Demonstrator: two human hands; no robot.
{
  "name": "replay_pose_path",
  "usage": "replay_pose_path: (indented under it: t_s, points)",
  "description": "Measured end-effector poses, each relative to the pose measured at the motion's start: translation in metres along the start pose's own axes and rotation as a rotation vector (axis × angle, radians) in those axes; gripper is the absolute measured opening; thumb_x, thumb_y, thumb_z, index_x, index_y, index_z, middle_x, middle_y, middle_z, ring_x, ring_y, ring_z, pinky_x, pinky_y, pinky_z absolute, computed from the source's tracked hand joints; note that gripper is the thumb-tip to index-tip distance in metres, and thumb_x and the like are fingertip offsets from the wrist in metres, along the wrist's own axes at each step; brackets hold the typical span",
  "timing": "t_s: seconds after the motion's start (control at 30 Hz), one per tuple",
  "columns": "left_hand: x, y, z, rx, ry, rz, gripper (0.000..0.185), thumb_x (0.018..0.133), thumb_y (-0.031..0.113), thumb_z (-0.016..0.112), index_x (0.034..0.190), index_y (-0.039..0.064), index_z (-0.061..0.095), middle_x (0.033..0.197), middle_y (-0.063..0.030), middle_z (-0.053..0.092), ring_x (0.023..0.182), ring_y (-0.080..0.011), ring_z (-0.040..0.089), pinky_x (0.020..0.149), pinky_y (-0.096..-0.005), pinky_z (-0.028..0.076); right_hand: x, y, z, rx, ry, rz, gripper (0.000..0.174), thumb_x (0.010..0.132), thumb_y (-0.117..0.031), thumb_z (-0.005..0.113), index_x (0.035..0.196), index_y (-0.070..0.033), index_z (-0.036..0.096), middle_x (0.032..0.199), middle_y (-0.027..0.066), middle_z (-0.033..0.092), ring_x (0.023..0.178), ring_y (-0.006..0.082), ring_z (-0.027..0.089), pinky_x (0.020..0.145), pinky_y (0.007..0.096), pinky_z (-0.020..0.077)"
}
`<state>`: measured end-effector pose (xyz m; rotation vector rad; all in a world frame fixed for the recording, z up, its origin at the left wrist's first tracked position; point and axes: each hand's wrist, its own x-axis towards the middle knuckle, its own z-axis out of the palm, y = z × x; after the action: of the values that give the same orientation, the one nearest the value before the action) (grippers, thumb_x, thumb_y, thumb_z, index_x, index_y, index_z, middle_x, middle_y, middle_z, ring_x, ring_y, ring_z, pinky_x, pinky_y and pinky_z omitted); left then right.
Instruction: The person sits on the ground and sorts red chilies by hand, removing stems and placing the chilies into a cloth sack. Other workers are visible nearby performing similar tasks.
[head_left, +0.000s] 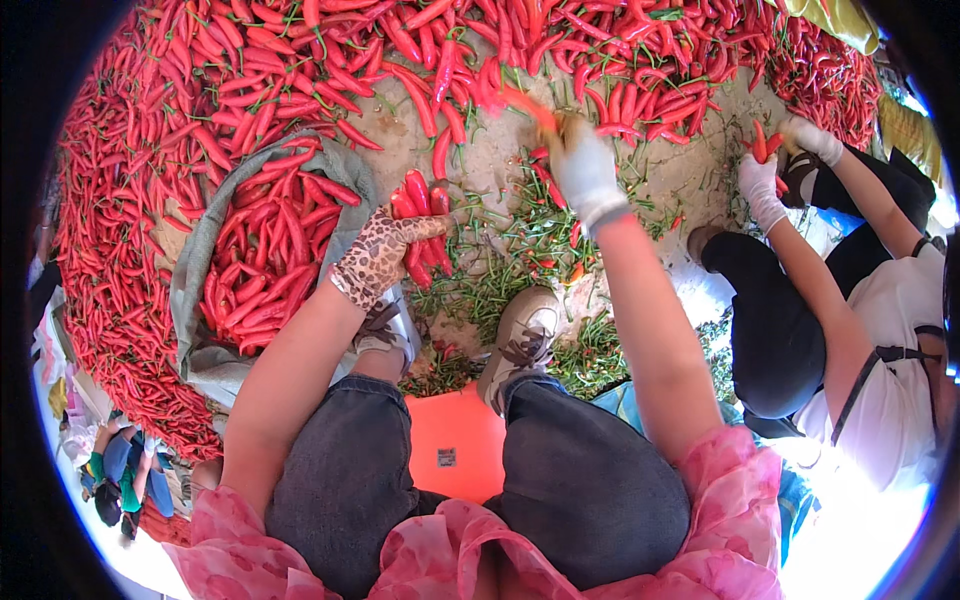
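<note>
My left hand (394, 244), in a leopard-print glove, grips a bunch of several red chili peppers (421, 206) between thumb and fingers. Right beside it stands a grey-green woven sack (196, 247), its mouth rolled wide, filled with red chilies (270, 247). My right hand (585, 161) wears a white work glove with a yellowish palm. At its fingertips is a blurred red chili (532, 109), just short of the big chili heap (277, 67). Green stems (487, 289) lie strewn on the ground below both hands.
To the right a co-worker's white-gloved hands (761, 187) hold red chilies. Under my knees is an orange-red plastic surface (457, 435) bearing a small label. My shoes (525, 330) stand among the stems. Other people (124, 472) are at the far lower left.
</note>
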<state>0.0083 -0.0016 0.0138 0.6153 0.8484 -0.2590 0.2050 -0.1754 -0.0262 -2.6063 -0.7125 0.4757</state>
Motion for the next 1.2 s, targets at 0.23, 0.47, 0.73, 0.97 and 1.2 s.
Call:
replay_pose_path:
  t_s: [0.23, 0.47, 0.73, 0.97, 1.2]
  points:
    - [0.009, -0.013, 0.007, -0.183, 0.092, 0.017, 0.024, 0.081, 0.007, 0.065, 0.104, 0.006, 0.056, 0.092, -0.0055, 0.059, 0.089, -0.0200, 0.059, 0.083, -0.0348, 0.047, -0.090, -0.062, -0.013, 0.309, -0.229, -0.422, 0.020, 0.087, -0.027, 0.057, 0.088, -0.008, 0.064, 0.081, 0.0115, 0.064, 0.073, 0.0312, 0.063, 0.065, 0.0402, 0.0502]
    - [-0.008, 0.015, -0.024, 0.192, 0.070, 0.073, 0.055, 0.075, -0.003, 0.068, 0.125, 0.009, 0.049, 0.094, -0.0043, 0.059, 0.098, -0.0201, 0.059, 0.087, -0.0333, 0.049, -0.003, -0.060, 0.000, 0.196, -0.321, 0.099, 0.041, 0.081, -0.040, 0.063, 0.093, -0.001, 0.063, 0.086, 0.0212, 0.065, 0.083, 0.0340, 0.066, 0.073, 0.0433, 0.0518]
    - [0.006, -0.013, -0.052, 0.402, 0.194, 0.170, 0.059, 0.075, -0.008, 0.067, 0.128, 0.011, 0.049, 0.109, -0.0027, 0.059, 0.096, -0.0144, 0.059, 0.081, -0.0267, 0.049, -0.007, -0.049, 0.026, 0.014, -0.274, 0.084, 0.037, 0.087, -0.043, 0.054, 0.095, -0.007, 0.062, 0.080, 0.0195, 0.065, 0.075, 0.0369, 0.064, 0.068, 0.0475, 0.0501]
    - [-0.005, -0.013, -0.017, 0.080, 0.052, 0.016, 0.027, 0.077, 0.004, 0.073, 0.102, 0.007, 0.063, 0.093, -0.0045, 0.065, 0.084, -0.0139, 0.062, 0.072, -0.0262, 0.050, -0.096, -0.089, 0.027, -0.092, -0.295, -0.433, 0.027, 0.083, -0.034, 0.061, 0.077, -0.008, 0.060, 0.065, 0.0113, 0.060, 0.059, 0.0307, 0.061, 0.051, 0.0390, 0.0482]
    - [0.004, 0.006, -0.069, -0.208, -0.149, 0.131, 0.012, 0.086, 0.013, 0.059, 0.079, 0.006, 0.053, 0.070, -0.0125, 0.059, 0.075, -0.0255, 0.060, 0.078, -0.0349, 0.049, -0.062, -0.066, 0.024, 0.363, -0.739, -0.774, 0.027, 0.079, -0.030, 0.065, 0.090, -0.005, 0.067, 0.091, 0.0156, 0.063, 0.091, 0.0312, 0.060, 0.079, 0.0407, 0.0484]
